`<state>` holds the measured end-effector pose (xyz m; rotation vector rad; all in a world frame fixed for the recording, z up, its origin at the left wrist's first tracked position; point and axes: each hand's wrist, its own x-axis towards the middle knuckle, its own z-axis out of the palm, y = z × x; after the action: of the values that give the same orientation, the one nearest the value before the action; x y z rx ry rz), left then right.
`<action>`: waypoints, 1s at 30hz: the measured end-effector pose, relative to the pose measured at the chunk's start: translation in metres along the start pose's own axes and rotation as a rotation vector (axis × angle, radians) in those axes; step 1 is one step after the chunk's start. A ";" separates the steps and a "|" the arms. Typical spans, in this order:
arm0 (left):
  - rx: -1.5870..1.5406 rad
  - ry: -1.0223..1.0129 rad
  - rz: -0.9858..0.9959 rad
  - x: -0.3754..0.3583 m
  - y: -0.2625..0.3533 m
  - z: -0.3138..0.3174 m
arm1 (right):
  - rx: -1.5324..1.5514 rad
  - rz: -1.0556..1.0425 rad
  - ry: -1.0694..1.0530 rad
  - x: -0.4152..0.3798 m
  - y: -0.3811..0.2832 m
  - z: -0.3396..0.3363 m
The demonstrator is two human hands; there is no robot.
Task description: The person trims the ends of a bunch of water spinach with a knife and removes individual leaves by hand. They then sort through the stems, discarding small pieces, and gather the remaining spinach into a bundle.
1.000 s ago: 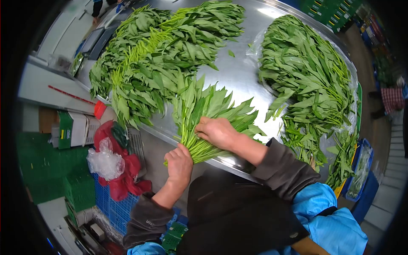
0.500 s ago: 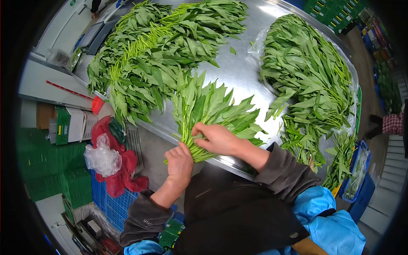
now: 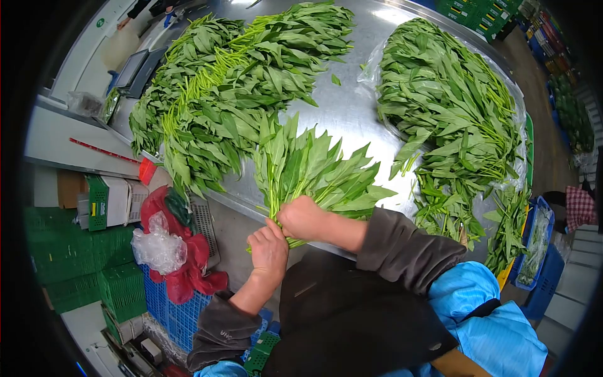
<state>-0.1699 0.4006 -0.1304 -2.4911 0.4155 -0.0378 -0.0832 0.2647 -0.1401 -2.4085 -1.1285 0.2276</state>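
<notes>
you stand over a dark apron (image 3: pixel 358 314), both bare hands working at a bunch of leafy greens (image 3: pixel 326 173), apparently water spinach, at the near edge of a steel table (image 3: pixel 317 113). the step in hand looks like gathering and evening the stems; any next move would call for a firm, gentle grip that keeps their ends together. your left hand (image 3: pixel 270 252) is closed around the lower stems, thumb up against your other hand. your right hand (image 3: pixel 303 218) is curled nearly into a fist on the stems just above, its fingertips hidden. the leaves fan out beyond your knuckles over the metal. farther across, a long heap of greens (image 3: pixel 213 119) lies to the left and a second heap (image 3: pixel 440 107), on clear plastic (image 3: pixel 372 68), to the right. at the far edges are green crates (image 3: pixel 480 16) and a co-worker's hand (image 3: pixel 123 24).
</notes>
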 end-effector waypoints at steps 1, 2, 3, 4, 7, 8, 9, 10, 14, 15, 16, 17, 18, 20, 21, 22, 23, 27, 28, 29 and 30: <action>-0.005 0.008 -0.003 0.000 0.000 0.000 | 0.089 0.027 0.094 -0.002 0.001 0.005; -0.003 0.009 -0.002 0.000 0.000 0.001 | 0.177 0.056 0.188 -0.004 0.003 0.010; 0.003 0.007 0.014 0.000 -0.001 0.002 | 0.177 0.057 0.189 -0.003 0.006 0.014; 0.008 0.003 0.030 -0.001 -0.001 0.002 | 0.370 0.167 0.404 -0.003 0.011 0.017; 0.020 0.008 0.032 -0.001 -0.003 0.002 | 1.261 0.573 0.439 -0.014 0.020 -0.031; 0.015 0.011 0.035 -0.001 -0.004 0.001 | 1.352 0.595 0.454 -0.027 0.026 -0.057; 0.018 0.021 0.030 0.000 -0.005 -0.001 | 1.550 0.565 0.516 -0.044 0.038 -0.073; 0.021 0.031 0.026 0.000 -0.005 -0.001 | 1.649 0.561 0.629 -0.063 0.044 -0.093; 0.029 0.042 0.010 -0.001 -0.003 0.004 | 1.537 0.576 0.542 -0.171 0.099 -0.135; 0.028 0.047 0.012 -0.001 -0.003 0.005 | 0.987 0.729 0.382 -0.193 0.110 -0.132; 0.019 0.044 0.019 -0.001 -0.003 0.006 | 0.431 0.830 0.212 -0.209 0.115 -0.130; 0.012 0.040 0.027 -0.001 -0.003 0.007 | 0.432 0.834 0.214 -0.223 0.110 -0.126; 0.013 0.042 0.035 -0.002 -0.003 0.007 | 0.088 0.860 0.216 -0.237 0.100 -0.119; 0.016 0.050 0.034 0.000 -0.004 0.008 | -0.253 0.882 0.217 -0.249 0.086 -0.113; 0.026 0.038 0.035 0.000 -0.004 0.007 | -0.338 0.873 0.214 -0.244 0.076 -0.114; 0.028 0.044 0.050 -0.001 -0.004 0.008 | -0.422 0.867 0.211 -0.241 0.068 -0.113; 0.022 0.022 0.046 0.000 -0.005 0.008 | -0.213 0.761 0.332 -0.239 0.070 -0.105; 0.033 -0.023 0.053 0.004 -0.007 0.004 | 0.286 0.516 0.435 -0.195 0.027 -0.079; 0.034 -0.033 0.055 0.004 -0.007 0.002 | 0.327 0.454 0.402 -0.183 0.019 -0.067; 0.040 -0.034 0.063 0.005 -0.007 -0.001 | 0.306 0.309 0.491 -0.171 0.014 -0.055; 0.034 -0.060 0.073 0.006 -0.008 -0.005 | 0.311 0.312 0.498 -0.160 0.006 -0.048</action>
<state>-0.1626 0.4022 -0.1221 -2.4351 0.4766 0.0581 -0.1664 0.1234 -0.1089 -2.1743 -0.4573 -0.0929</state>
